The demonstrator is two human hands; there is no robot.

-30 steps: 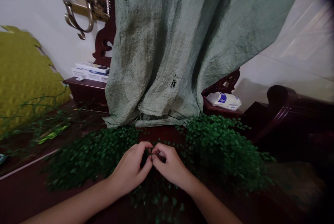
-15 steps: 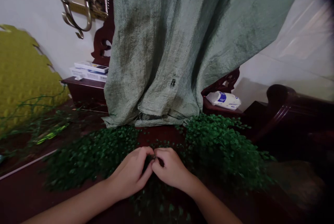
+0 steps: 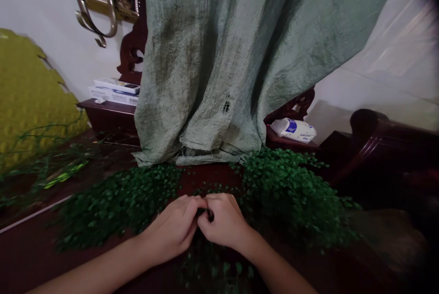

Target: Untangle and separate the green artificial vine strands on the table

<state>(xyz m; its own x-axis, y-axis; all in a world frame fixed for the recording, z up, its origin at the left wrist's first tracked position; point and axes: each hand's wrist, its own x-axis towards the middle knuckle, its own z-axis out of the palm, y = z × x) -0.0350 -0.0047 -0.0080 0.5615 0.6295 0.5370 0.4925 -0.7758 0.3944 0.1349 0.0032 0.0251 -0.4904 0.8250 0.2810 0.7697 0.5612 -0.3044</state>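
Note:
My left hand (image 3: 178, 223) and my right hand (image 3: 224, 218) meet fingertip to fingertip at the lower middle. Both have their fingers curled closed around the dark stem of a leafy green strand (image 3: 226, 270), whose small leaves show below the hands, dim and blurred. The exact grip is hidden behind the fingers. Beside my left hand lies a heap of small-leaved greenery (image 3: 113, 202). To the right of my right hand spreads another green leafy heap (image 3: 291, 193). Both heaps rest on the dark red wooden surface (image 3: 206, 175).
A grey-green woven sack (image 3: 212, 65) hangs behind the greenery. White boxes (image 3: 115, 95) sit at left, a tissue pack (image 3: 294, 130) at right. Thin green stems (image 3: 41, 166) and a yellow-green tool (image 3: 66, 175) lie far left. A curved wooden armrest (image 3: 373, 134) stands at right.
My fingers have drawn closer together, closing the gap in my left hand's pinch. A dark loop of stem now shows between the right thumb and fingers. The view has shifted slightly.

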